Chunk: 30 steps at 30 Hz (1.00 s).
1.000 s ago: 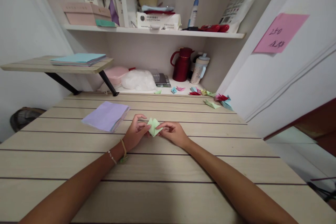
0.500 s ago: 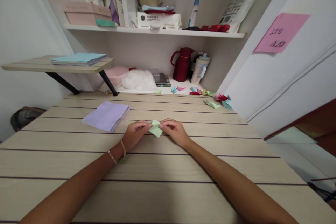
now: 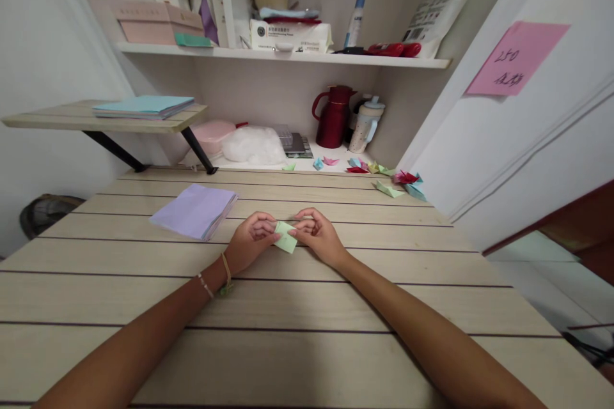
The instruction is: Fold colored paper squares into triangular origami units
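A small folded piece of light green paper [image 3: 286, 239] is held just above the table, between my two hands. My left hand [image 3: 252, 238] pinches its left corner with the thumb, the fingers curled behind. On the other side, my right hand [image 3: 317, 235] grips the right edge, thumb in front and index finger raised a little. The paper looks like a small square with its face tilted toward me. What the fingertips do behind it is hidden.
A stack of purple paper [image 3: 194, 211] lies left of my hands. Small folded paper pieces [image 3: 388, 189] are scattered at the back right. Behind stand a red jug [image 3: 332, 120] and a tumbler [image 3: 366, 128]. A raised shelf [image 3: 57, 116] holds blue paper [image 3: 144, 106].
The green paper has gone from a partly spread shape with a raised flap to a flatter, compact square. Fingers of both hands have lifted and loosened slightly around it.
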### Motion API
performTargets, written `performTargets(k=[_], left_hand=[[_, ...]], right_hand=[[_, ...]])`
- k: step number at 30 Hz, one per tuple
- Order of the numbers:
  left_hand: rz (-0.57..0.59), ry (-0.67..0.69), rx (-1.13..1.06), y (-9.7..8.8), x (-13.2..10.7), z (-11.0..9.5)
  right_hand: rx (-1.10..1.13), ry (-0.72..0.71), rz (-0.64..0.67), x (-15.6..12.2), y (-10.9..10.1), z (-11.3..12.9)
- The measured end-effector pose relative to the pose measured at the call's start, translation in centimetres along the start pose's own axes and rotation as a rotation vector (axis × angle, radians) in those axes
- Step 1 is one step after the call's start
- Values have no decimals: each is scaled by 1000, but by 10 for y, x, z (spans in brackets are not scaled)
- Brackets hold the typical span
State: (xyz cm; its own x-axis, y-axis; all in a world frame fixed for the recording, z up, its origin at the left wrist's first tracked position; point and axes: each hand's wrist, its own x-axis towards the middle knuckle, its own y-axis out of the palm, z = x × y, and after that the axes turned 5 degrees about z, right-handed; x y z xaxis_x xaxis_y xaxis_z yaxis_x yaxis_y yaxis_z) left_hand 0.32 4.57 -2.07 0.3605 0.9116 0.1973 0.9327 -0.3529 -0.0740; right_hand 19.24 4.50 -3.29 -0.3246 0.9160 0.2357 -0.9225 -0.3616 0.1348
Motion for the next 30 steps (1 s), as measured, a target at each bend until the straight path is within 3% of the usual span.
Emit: performTargets(k=[5,9,12,21,26,30], left_hand=[[-47,-43,-43,-2,2,0],[-17,-73,-32,-4,1,5],[2,-40,4,-4,1,8],[-9,200,576,-3,-2,-4],[5,195,629,-1,-5,-7],[4,141,536,0,-5,-4]], right_hand=[[-98,-11,25,-1,-1,0],[-165,10,43,-2,-2,0],[-270,-53,19,-3,-2,1],[-767,-276,-49,-7,2,6],[-805,-320,20,-8,2,6],[-778,-323,37,-9,3,9]])
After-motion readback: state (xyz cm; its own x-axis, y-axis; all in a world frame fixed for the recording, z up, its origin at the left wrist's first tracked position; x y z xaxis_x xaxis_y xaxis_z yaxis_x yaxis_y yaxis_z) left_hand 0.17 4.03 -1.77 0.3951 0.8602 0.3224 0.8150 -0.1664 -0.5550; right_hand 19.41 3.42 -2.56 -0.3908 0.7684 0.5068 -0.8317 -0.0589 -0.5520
